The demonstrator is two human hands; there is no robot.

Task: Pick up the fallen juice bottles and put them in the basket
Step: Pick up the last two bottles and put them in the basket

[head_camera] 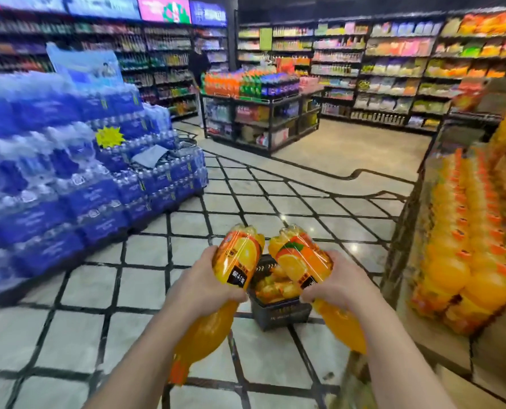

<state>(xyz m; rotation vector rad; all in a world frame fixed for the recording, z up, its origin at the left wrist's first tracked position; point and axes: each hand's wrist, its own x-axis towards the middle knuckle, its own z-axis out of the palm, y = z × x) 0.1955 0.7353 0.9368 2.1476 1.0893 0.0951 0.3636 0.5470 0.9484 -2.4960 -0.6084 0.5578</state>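
Scanning from the left, I note stacked packs of water bottles (54, 178) rising in tiers on the tiled floor (290, 202). My left hand (204, 278) has its fingers wrapped tight around the middle of one juice bottle (234, 261), held base away from me with the cap end pointing back toward me and down. Between and below both hands sits the dark basket (281, 312) on the floor — orange bottles already lie inside it, though blur keeps me from counting them. My right hand (340, 281) is likewise clamped around a second juice bottle (302, 258), angled the same way, its base just beside the first bottle's base without clearly touching. Both bottles hang above the basket, not in it. At the far right, a rack (399, 261) holds rows of orange juice bottles (464, 246) — blurred, but upright.
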